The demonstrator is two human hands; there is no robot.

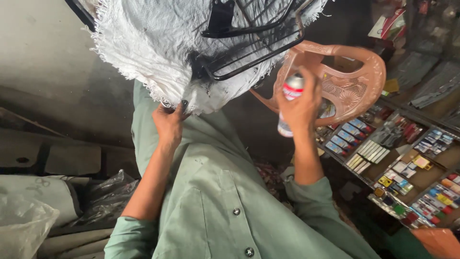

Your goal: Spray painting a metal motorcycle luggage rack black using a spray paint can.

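A wire rack (254,43) lies on a sack (158,52), chair (354,81) to its right.

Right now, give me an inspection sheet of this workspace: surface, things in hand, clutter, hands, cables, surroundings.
Surface: frayed white woven sack, stained black where the rack rests.
Things in hand: black wire metal rack lying on the sack; silver spray can with red band.
Clutter: crumpled clear plastic bags.
Hands: left hand pinches the sack's edge; right hand wraps the can.
Cables: nothing seen.
Surroundings: brown plastic chair; display trays of small coloured packets.
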